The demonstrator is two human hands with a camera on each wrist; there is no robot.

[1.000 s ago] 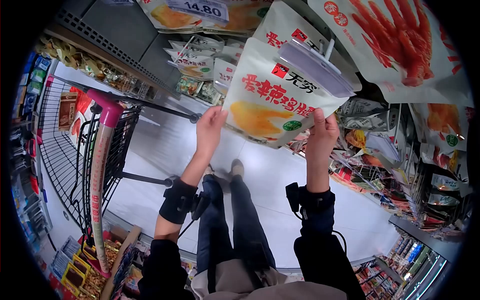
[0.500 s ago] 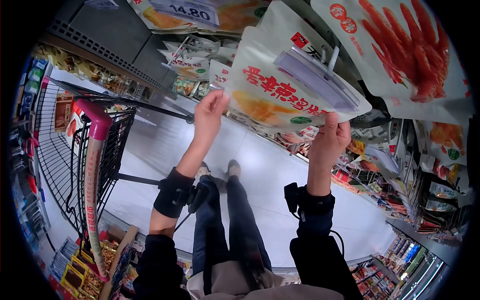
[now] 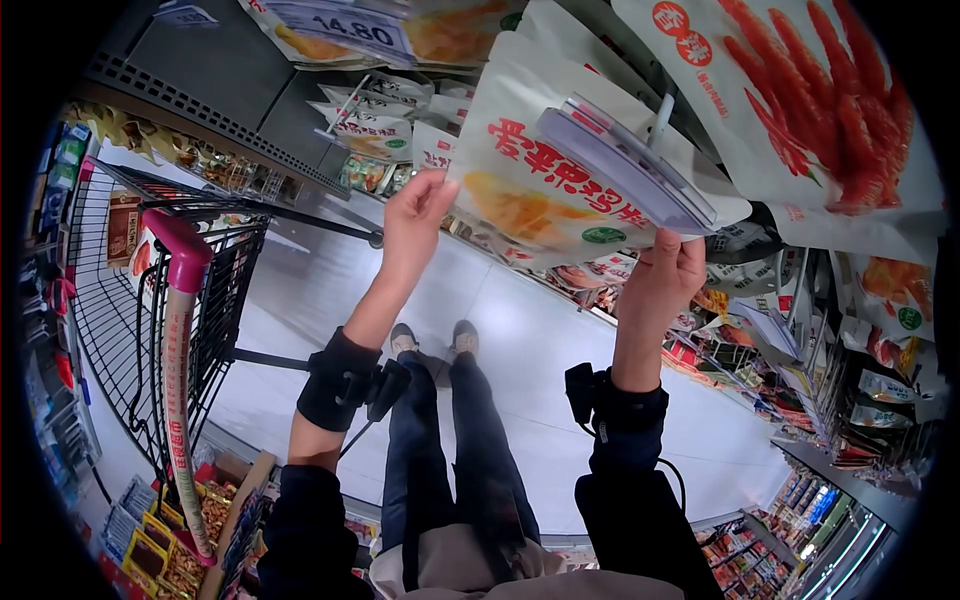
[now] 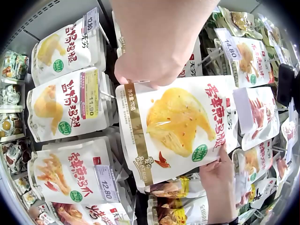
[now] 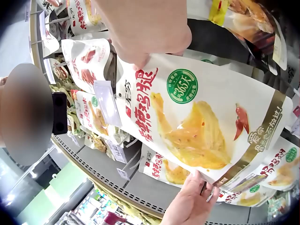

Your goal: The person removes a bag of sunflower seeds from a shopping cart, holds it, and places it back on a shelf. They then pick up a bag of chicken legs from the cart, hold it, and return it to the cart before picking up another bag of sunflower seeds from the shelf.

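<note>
Pinching side edges of the white pouch [image 3: 530,205]: left hand [image 3: 412,222], right hand [image 3: 662,288], both closed on it. It's near the front end of the hook [image 3: 664,118]. Probably light, floppy, slick; grip edges.

White food packets [image 4: 68,105] hang in rows from metal hooks [image 3: 664,118] on a grey store rack [image 3: 215,75], price tags [image 4: 228,45] at their fronts, while a shopping cart [image 3: 178,370] and a person's shoes [image 3: 465,340] stand on the pale, glossy aisle floor [image 3: 560,400].
</note>
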